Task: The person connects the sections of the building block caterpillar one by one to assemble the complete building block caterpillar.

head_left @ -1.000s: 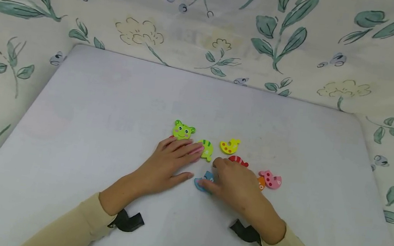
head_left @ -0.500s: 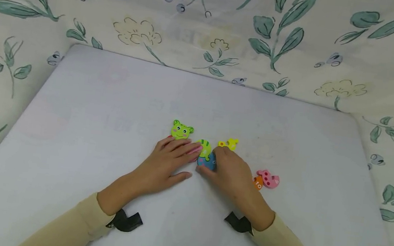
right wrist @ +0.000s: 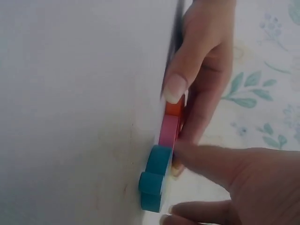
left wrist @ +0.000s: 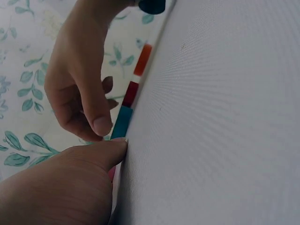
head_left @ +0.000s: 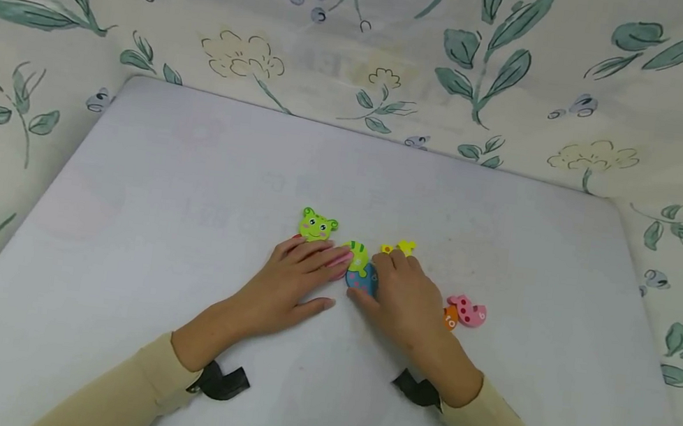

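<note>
My left hand (head_left: 289,284) lies with fairly straight fingers over a row of chunky, brightly painted puzzle pieces. A green smiling-face piece (head_left: 317,226) shows beyond its fingers, and a pink piece (head_left: 341,262) is partly covered by them. Beside the fingertips is a green striped piece (head_left: 357,257). Against its lower end sits a blue dotted puzzle piece (head_left: 361,280), also visible in the right wrist view as a blue piece (right wrist: 157,161). My right hand (head_left: 403,308) holds the blue piece, its thumb at the near side and curled fingers at the right; the exact contact is partly hidden.
A yellow piece (head_left: 406,247) lies just beyond my right hand. An orange piece (head_left: 450,317) and a pink dotted piece (head_left: 469,312) touch at its right. A red piece (left wrist: 130,93) shows in the left wrist view. The white tabletop (head_left: 195,168) meets floral cloth (head_left: 333,64).
My right hand has moved the blue piece away from me, up against the green striped piece. It now covers the red striped piece and part of the yellow one. My left hand stays put.
</note>
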Available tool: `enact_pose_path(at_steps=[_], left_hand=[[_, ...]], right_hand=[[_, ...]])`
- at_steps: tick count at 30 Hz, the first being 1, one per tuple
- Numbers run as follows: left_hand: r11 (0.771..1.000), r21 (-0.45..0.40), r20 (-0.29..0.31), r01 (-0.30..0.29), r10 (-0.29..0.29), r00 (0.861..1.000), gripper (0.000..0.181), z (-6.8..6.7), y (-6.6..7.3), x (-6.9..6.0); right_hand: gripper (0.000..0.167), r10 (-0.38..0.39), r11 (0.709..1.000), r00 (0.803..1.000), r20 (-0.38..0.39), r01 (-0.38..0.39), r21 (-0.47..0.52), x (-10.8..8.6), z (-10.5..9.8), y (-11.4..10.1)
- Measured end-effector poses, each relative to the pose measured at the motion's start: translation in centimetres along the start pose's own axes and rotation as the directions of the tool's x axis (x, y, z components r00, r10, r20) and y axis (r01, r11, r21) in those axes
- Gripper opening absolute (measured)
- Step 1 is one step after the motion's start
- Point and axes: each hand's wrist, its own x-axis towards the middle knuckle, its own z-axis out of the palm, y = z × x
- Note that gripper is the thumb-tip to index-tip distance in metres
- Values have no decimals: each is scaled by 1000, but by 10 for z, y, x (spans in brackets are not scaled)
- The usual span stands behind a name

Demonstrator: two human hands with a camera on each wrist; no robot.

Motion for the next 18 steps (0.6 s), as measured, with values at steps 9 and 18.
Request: enact_pose_path(at_steps=[9,18], left_hand=[[1000,3,-5,14,-14,1000,72,-2,0,-2],[1000,-17,26,25,-25,999,73,-1,2,0]], right_hand=[[48,-61,997,998,5,61,36,3,-18,14],[63,-1,993,986,164,-19,120,-5,-49,61]])
